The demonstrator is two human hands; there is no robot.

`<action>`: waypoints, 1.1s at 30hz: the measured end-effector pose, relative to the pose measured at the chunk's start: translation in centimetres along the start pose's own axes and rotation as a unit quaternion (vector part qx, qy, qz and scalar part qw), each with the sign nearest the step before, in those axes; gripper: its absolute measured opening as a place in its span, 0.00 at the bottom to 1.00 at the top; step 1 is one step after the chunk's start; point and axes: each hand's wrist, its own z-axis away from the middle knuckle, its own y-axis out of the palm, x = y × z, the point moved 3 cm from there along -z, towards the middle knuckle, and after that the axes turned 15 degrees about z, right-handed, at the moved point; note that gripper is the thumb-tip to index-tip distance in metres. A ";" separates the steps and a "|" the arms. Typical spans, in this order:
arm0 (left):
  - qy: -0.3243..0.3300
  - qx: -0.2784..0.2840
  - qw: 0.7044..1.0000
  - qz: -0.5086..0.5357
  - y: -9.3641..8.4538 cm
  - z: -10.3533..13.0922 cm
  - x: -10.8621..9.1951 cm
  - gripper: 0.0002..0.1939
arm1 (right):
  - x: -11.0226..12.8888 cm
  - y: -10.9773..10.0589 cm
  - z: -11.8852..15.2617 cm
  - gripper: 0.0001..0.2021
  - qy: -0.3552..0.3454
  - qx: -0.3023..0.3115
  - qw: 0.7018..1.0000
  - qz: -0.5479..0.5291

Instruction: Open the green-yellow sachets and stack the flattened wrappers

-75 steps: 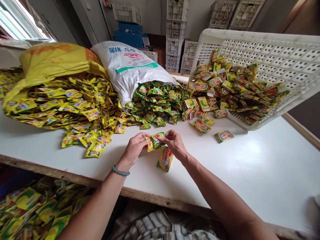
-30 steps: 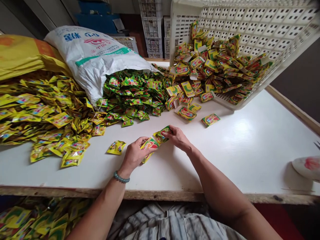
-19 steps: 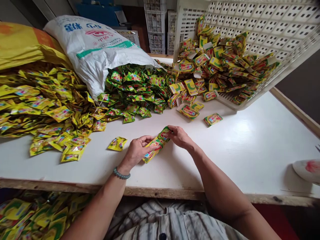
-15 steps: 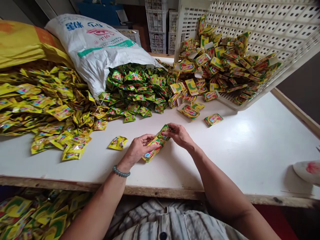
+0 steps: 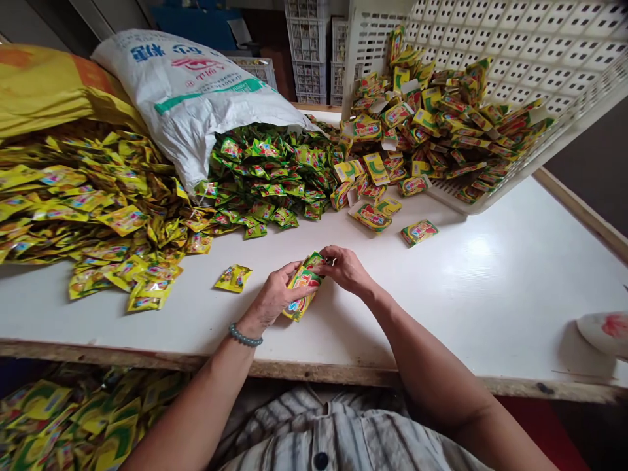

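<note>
A small yellow, green and red cardboard box [image 5: 301, 291] is tilted just above the white table. My left hand [image 5: 275, 294] is closed around its lower left side, thumb across the printed front. At the box's upper end my right hand [image 5: 346, 268] has its fingers pinched together. A green packet [image 5: 314, 259] shows there, seemingly partly inside the box; the fingertips hide just how it is gripped. One loose yellow packet [image 5: 234, 279] lies on the table left of my left hand.
Heaps of yellow packets [image 5: 98, 216] and green packets [image 5: 269, 176] spill from a yellow sack [image 5: 44, 85] and a white sack [image 5: 196, 91]. At right, a tipped white crate [image 5: 510, 46] holds many small boxes [image 5: 422, 124]. A lone box [image 5: 418, 232] and a white container [image 5: 603, 332] stand nearer.
The green packet sticks out less from the box's upper end. My right hand has come slightly left and down, closer to the box. My left hand has shifted a little right.
</note>
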 end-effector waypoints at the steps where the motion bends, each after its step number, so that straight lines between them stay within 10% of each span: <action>1: 0.004 -0.003 1.000 -0.001 -0.1 0.0 0.0 0.31 | 0.1 0.0 0.1 0.17 -0.001 0.006 1.000 0.001; 18: 0.064 -0.071 0.995 0.037 0.1 -0.2 -0.7 0.26 | 1.4 0.3 0.5 0.20 0.003 -0.118 0.993 0.024; 33: 0.129 -0.075 0.987 0.066 -0.4 0.4 -1.4 0.33 | 1.9 1.7 0.9 0.17 -0.014 -0.045 0.999 -0.024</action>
